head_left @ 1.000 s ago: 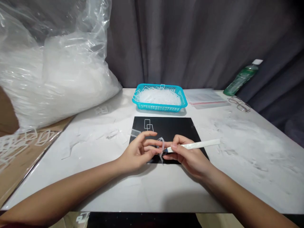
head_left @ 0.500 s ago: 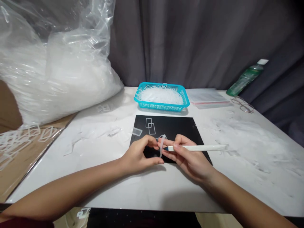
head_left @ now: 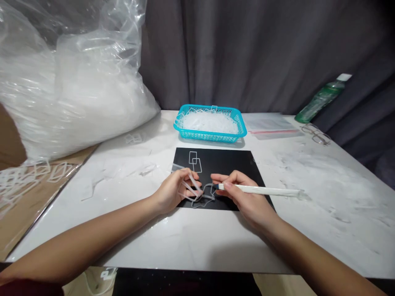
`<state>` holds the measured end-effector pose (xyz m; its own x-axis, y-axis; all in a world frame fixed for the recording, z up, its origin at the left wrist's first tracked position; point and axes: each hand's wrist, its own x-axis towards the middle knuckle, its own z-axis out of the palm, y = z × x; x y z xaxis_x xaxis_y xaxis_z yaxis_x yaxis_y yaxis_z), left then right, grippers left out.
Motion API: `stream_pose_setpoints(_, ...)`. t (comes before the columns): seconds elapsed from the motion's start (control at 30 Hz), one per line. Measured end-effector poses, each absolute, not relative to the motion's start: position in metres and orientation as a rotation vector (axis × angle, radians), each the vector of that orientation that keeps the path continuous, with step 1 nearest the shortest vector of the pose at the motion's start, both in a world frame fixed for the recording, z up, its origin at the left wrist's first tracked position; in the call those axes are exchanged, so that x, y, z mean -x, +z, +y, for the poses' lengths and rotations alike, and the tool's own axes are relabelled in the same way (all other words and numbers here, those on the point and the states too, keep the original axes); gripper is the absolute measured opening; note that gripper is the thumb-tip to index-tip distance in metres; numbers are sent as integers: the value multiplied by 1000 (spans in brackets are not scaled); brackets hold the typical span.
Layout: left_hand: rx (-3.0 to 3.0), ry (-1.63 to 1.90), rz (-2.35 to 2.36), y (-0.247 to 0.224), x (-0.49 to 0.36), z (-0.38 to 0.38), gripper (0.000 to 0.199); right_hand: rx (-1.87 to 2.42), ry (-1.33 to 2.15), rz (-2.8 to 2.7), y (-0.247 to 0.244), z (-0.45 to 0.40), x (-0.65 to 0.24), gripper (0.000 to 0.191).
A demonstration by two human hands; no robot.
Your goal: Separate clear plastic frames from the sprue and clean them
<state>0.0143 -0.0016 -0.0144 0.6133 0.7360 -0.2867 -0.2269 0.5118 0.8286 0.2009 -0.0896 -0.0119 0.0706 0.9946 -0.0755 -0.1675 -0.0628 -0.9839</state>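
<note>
My left hand (head_left: 174, 191) is curled round a few thin, clear plastic rectangular frames (head_left: 193, 187), which stick out between its fingers over the black mat (head_left: 237, 158). My right hand (head_left: 247, 197) grips a white pen-like tool (head_left: 262, 190), its dark blue tip pointing left towards the frames. A loose bent frame (head_left: 203, 201) hangs or lies just below the fingers; whether the left hand holds it I cannot tell. Two overlapping white frames (head_left: 194, 162) lie flat at the mat's upper left.
Behind the mat stands a turquoise basket (head_left: 212, 137) full of small white pieces. A large bulging plastic bag (head_left: 92, 86) fills the left. Zip bags (head_left: 268, 123), eyeglasses (head_left: 316, 135) and a green bottle (head_left: 321, 100) lie at back right. More frames (head_left: 18, 185) rest on cardboard.
My hands have moved apart. The frame that stood upright between them is gone from there, and several strips now show in my left hand. The tool has shifted slightly right.
</note>
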Motion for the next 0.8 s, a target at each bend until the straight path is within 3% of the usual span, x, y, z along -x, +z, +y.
stream_pose_setpoints(0.3, -1121, 647, 680, -13, -15, -9, 42, 1175, 1392, -1011, -12, -92, -197, 23)
stream_pose_setpoints(0.8, -1192, 619, 662, -19, -14, -10, 40, 1156, 1412, -975, -12, -91, -193, 24)
